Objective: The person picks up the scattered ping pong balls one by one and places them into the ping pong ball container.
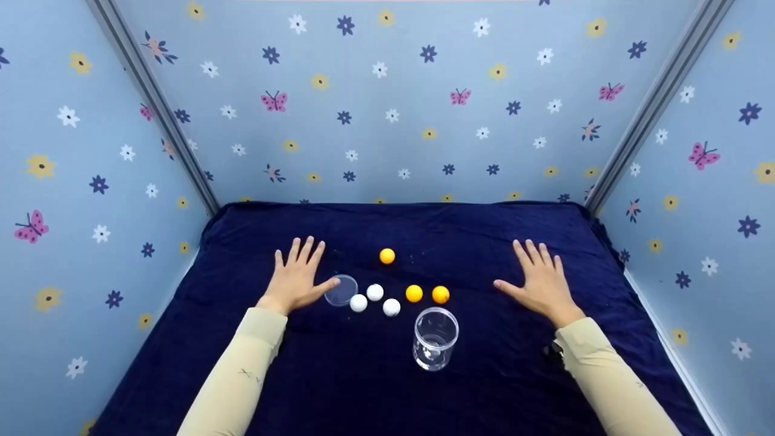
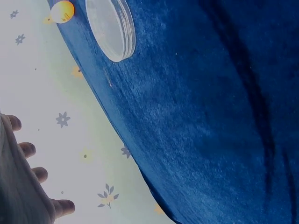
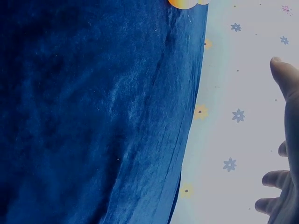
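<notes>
So the clear jar is standing upright on the dark blue cloth, with two orange balls just behind it and a third orange ball farther back. Three white balls sit between the jar and a round clear lid; the leftmost is right by its rim. Flowery, butterfly-print walls box everything in. Left hand and right hand are both empty, fingers spread. Cloth looks velvety and wrinkled; can't tell if the jar's glass or plastic. Left thumb overlaps the lid, contact unclear. Left wrist cam crops the lid, and the right one clips an orange ball.
</notes>
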The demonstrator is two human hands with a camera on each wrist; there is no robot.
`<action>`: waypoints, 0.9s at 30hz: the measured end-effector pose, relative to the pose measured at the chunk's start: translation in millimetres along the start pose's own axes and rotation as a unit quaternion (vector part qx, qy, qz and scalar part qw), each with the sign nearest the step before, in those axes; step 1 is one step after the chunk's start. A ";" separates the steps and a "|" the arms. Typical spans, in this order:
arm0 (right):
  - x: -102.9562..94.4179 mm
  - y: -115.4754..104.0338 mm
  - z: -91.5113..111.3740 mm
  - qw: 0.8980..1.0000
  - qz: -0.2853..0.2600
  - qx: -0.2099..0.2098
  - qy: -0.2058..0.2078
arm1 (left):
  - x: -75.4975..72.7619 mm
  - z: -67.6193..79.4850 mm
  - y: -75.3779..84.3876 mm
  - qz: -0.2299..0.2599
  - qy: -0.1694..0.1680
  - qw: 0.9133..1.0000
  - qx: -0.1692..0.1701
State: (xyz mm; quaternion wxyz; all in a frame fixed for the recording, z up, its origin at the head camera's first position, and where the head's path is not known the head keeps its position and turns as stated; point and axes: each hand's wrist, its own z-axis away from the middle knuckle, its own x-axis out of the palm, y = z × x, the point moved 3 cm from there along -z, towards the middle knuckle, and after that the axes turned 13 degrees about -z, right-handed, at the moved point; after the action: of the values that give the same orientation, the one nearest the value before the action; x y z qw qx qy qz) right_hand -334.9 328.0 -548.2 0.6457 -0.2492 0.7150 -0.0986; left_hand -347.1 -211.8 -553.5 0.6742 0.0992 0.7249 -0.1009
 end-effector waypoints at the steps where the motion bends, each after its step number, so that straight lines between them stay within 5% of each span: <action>1: 0.2 -0.6 0.3 1.000 -0.002 -0.001 0.000 | 0.5 -0.1 0.7 0.001 -0.001 1.000 0.001; 27: 11.5 -20.7 13.6 0.996 -0.063 -0.056 0.019 | 10.4 2.7 16.9 0.024 -0.007 0.999 0.027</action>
State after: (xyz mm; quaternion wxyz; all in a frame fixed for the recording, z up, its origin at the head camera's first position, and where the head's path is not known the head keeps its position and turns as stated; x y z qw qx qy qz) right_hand -317.4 307.2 -550.7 0.6097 -0.3277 0.7142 -0.1037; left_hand -340.5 -196.3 -564.3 0.6788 0.1340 0.7144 -0.1043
